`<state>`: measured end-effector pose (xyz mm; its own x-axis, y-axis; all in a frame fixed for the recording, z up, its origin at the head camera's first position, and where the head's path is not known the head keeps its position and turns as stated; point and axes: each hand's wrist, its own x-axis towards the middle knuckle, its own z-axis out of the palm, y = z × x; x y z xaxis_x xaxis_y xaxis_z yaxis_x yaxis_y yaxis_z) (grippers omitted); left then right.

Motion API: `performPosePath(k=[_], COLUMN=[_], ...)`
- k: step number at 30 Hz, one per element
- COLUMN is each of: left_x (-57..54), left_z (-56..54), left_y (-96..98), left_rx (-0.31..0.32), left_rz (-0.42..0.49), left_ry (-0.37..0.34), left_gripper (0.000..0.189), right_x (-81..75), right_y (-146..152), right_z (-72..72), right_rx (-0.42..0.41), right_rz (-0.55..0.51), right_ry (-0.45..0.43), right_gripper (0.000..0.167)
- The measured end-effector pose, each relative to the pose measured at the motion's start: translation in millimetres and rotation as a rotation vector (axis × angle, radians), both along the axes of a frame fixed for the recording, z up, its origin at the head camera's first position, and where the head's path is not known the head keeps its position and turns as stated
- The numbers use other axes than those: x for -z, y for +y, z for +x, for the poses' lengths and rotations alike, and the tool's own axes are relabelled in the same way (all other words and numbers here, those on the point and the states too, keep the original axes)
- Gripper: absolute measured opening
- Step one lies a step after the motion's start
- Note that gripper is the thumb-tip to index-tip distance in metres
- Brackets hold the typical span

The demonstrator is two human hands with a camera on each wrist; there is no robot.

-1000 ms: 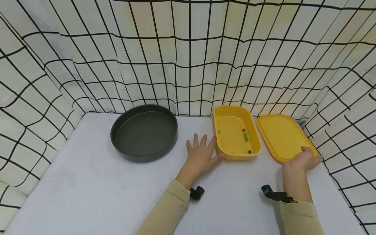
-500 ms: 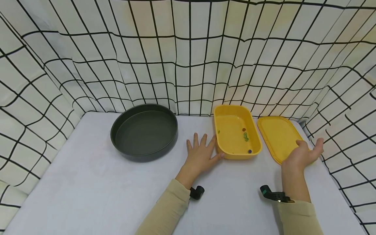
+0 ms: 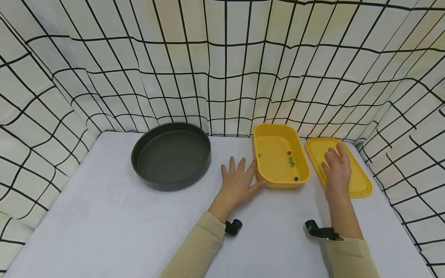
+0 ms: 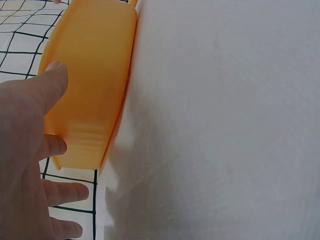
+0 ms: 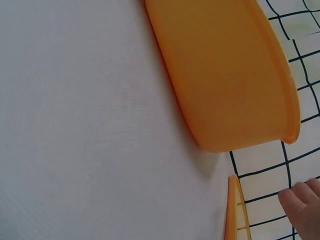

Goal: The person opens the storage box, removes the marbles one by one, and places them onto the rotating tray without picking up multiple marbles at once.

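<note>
A yellow rectangular container (image 3: pixel 271 166) holds several small round beads or marbles: green, reddish-brown and dark blue. My left hand (image 3: pixel 236 187) has its fingers spread, with thumb and index finger touching the container's near left corner. In the left wrist view, thumb (image 4: pixel 57 82) and index finger (image 4: pixel 55 146) lie against the container's orange-looking wall (image 4: pixel 95 85). To the right, a flat yellow lid (image 3: pixel 359 179) lies on the table. My right hand (image 3: pixel 337 173) hovers over the lid with loosely bent fingers and nothing in its grasp. Only its fingertips (image 5: pixel 300 195) show in the right wrist view.
A round dark pan (image 3: pixel 170 158) stands at the back left of the white-covered table (image 3: pixel 114 216). Its bare inside shows. Walls of white cloth with a black grid (image 3: pixel 222 88) enclose the back and both sides, close behind the container and lid.
My right hand has let go of the lid's near right edge, turned, and moved left and farther back above it. The lid has settled flat. My left hand stays put.
</note>
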<state>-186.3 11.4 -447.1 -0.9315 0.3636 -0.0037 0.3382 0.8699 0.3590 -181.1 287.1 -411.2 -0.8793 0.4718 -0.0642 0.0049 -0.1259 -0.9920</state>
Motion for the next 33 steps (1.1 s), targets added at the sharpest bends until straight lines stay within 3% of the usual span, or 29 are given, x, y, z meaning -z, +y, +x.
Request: performPosePath(k=[4,8,17,25,28,33], left_x=[-0.7,-2.3,-5.6,-14.6,-25.2,-40.9], left_z=[0.3,0.5,0.8,10.6,21.4,37.2], left_y=[-0.7,-1.5,-4.3,-24.4,-44.4,-88.5], left_rx=[-0.002,-0.003,-0.010,0.037,0.099,0.220], left_rz=[0.008,0.014,0.018,0.051,0.064,0.096], left_ry=[0.004,0.001,-0.006,0.001,0.103,0.429], left_gripper=[0.083,0.083,0.084,0.078,0.070,0.055], right_x=[6.3,11.8,16.0,20.2,20.2,14.6], right_y=[-3.9,-9.7,-22.3,-31.5,-34.1,-37.1], right_z=[-1.6,-1.0,-5.0,0.3,2.1,0.7], right_rx=[-0.224,-0.350,-0.424,-0.405,-0.366,-0.300], right_rz=[0.190,0.403,0.610,0.719,0.745,0.771], right_ry=[-0.060,-0.034,0.062,0.117,0.145,0.199], right_gripper=[0.066,0.068,0.067,0.063,0.062,0.058])
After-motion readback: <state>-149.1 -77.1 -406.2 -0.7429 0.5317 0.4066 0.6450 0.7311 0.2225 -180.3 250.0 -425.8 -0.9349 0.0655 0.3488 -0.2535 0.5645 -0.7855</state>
